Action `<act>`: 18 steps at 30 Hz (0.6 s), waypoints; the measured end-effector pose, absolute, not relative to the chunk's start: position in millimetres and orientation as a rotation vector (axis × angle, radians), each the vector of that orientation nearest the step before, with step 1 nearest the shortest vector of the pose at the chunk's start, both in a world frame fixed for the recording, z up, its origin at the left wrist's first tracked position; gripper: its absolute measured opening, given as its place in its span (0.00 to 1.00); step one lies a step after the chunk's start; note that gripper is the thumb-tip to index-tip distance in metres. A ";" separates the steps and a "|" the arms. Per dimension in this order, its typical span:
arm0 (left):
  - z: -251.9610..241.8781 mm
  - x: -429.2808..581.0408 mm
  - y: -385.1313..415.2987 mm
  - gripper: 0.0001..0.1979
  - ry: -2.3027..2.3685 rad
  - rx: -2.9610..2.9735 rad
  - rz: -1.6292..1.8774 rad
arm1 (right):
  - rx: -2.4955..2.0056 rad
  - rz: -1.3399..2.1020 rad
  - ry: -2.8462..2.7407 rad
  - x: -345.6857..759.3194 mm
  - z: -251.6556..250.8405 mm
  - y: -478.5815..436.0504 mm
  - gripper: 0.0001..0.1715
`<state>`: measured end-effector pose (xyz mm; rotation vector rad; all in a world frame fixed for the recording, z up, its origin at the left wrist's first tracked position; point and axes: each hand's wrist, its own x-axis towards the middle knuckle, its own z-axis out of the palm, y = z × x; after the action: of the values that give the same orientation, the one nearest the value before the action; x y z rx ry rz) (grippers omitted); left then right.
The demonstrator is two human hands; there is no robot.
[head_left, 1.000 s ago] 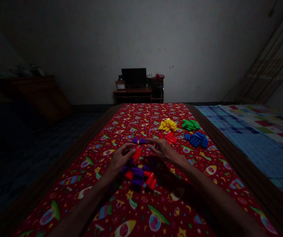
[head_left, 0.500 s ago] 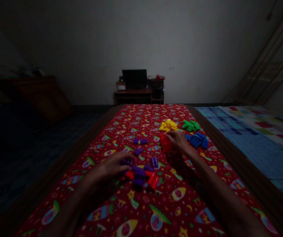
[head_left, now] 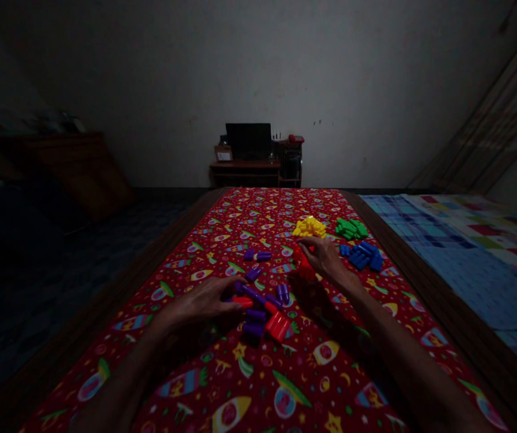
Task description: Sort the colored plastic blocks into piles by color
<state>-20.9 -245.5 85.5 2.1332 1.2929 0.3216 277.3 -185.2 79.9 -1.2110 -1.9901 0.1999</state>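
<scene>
My left hand (head_left: 207,297) is at a mixed cluster of toy blocks, thumb and fingers closed around a purple block (head_left: 239,288). A red block (head_left: 243,302) lies by its thumb. Beside it are more purple blocks (head_left: 253,329) and a joined-looking red piece (head_left: 278,326). Farther right, the curled fingers of my right hand (head_left: 324,257) are over a small pile of red blocks (head_left: 306,269) and appear to grip one; the fingers partly hide it. Loose purple blocks (head_left: 282,293) lie between the hands, with a few more purple blocks (head_left: 257,255) farther off.
Behind my right hand is a heap of yellow blocks (head_left: 309,227), with green blocks (head_left: 351,228) to its right and blue blocks (head_left: 365,256) nearer. A red patterned cloth (head_left: 258,210) covers the long table. A desk with a monitor (head_left: 248,141) stands by the wall.
My left hand has shifted slightly, and the purple and red blocks by its fingers have been turned and spread. My right hand has moved a little left over the red pile.
</scene>
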 end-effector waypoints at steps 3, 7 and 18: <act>80.6 -24.6 -238.4 0.27 1.299 1.993 0.424 | -0.956 0.404 -2.131 250.7 84.1 -209.2 0.15; 76.3 -16.2 -235.5 0.30 1.236 1.817 0.669 | -0.690 0.485 -2.270 222.0 74.1 -233.9 0.20; 73.5 12.7 -242.6 0.24 1.285 1.835 0.929 | -0.901 0.362 -2.296 235.4 76.6 -221.1 0.13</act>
<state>12.7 -242.6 73.5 1.8350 1.2852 0.9289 235.4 -221.1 76.6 -0.9007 -2.2963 0.3622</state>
